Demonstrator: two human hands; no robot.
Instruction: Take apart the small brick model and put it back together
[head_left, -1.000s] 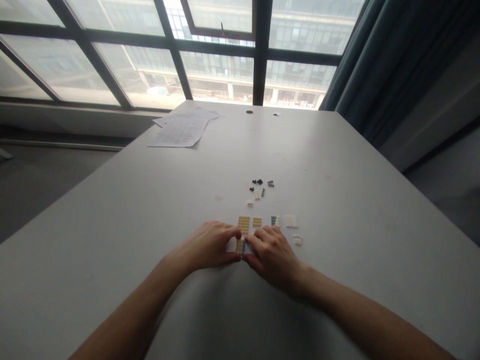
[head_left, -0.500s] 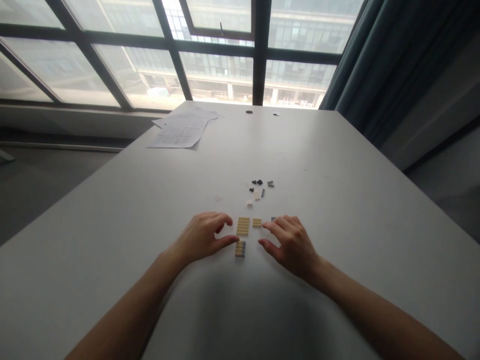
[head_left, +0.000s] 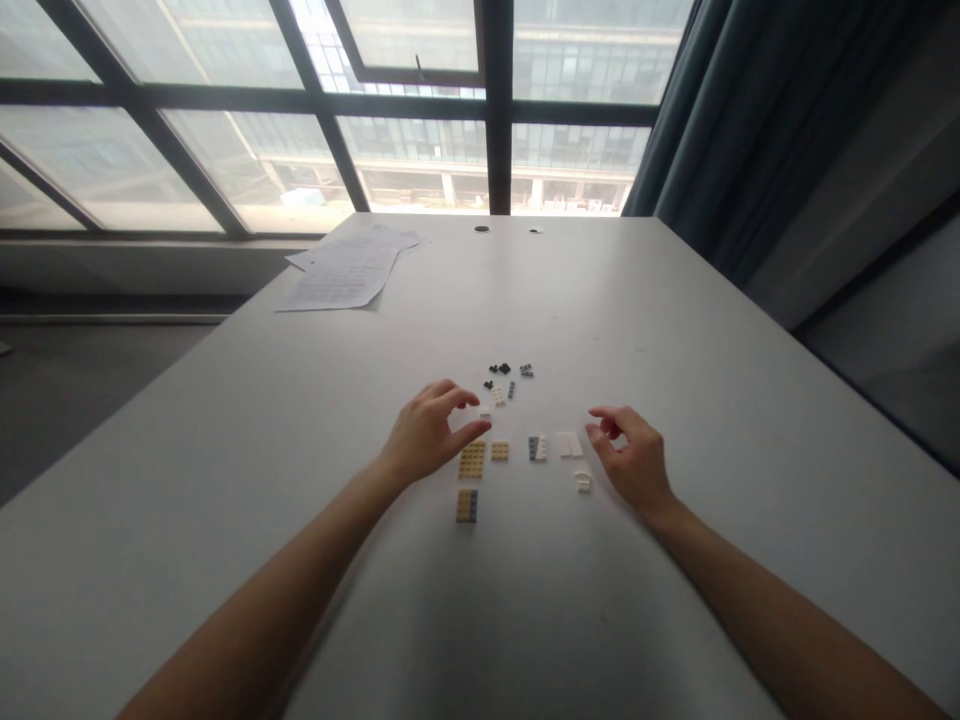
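Observation:
My left hand (head_left: 433, 430) is open, with thumb and forefinger apart on either side of a small white brick (head_left: 485, 413); I cannot tell whether they touch it. Below its thumb lies a large tan plate (head_left: 472, 462), with a smaller tan plate (head_left: 499, 452) to the right. Nearer me sits a tan and blue-grey block (head_left: 466, 506). My right hand (head_left: 634, 458) is open and holds nothing, its thumb and forefinger parted just right of flat white pieces (head_left: 569, 445). Small white curved pieces (head_left: 583, 482) lie beneath, and a blue-grey and white pair (head_left: 537, 448) lies further left.
Beyond the hands are small black pieces (head_left: 500, 369), grey pieces (head_left: 526, 370), a grey strip (head_left: 511, 390) and a white studded plate (head_left: 498, 396). Printed papers (head_left: 345, 270) lie at the white table's far left. Windows and a dark curtain (head_left: 720, 150) stand behind.
My left hand has moved up and away from the tan plates to the white brick. My right hand has moved right, uncovering the white pieces and the blue-grey and white pair.

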